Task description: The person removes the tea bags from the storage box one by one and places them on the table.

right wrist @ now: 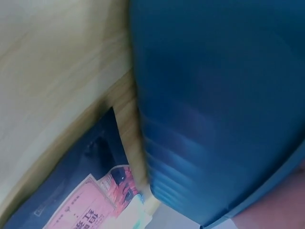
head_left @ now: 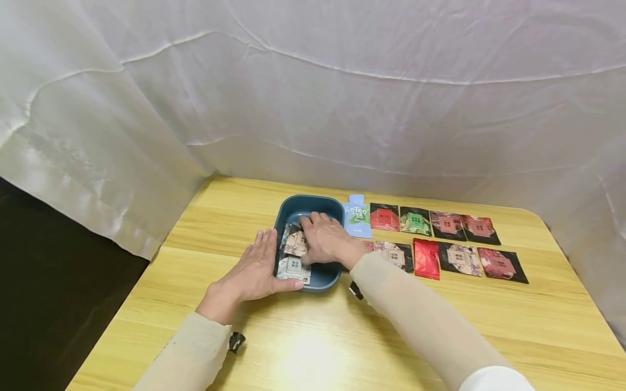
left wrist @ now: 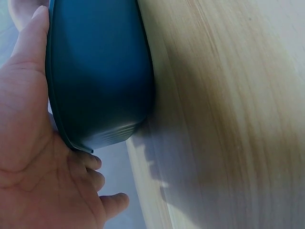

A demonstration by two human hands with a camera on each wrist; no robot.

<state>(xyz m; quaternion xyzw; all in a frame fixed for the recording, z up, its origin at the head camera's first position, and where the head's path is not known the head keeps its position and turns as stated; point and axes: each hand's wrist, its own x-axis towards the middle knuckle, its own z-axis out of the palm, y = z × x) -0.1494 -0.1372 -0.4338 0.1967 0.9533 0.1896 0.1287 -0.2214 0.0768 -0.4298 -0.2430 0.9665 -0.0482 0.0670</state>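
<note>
A dark blue plastic box [head_left: 319, 283] stands on the table, with several printed sachets inside. My left hand [head_left: 250, 271] rests against its left rim, fingers straight and thumb along the near edge; the left wrist view shows its palm [left wrist: 43, 176] beside the box wall [left wrist: 102, 71]. My right hand [head_left: 326, 239] reaches into the box, thumb and fingers around the right edge of a brown-and-black sachet [head_left: 295, 244]; its fingertips are partly hidden. Nearer lies a pale sachet [head_left: 294, 266]. In the right wrist view the box wall [right wrist: 214, 95] hides most of the right hand.
Right of the box lie two rows of sachets: a light blue pouch [head_left: 358, 217], a green-and-black one [head_left: 415, 221], a shiny red one [head_left: 426, 259] and several dark ones with red or pale labels [head_left: 504, 264]. A pale curtain [head_left: 342, 125] hangs behind the wooden table [head_left: 195, 260].
</note>
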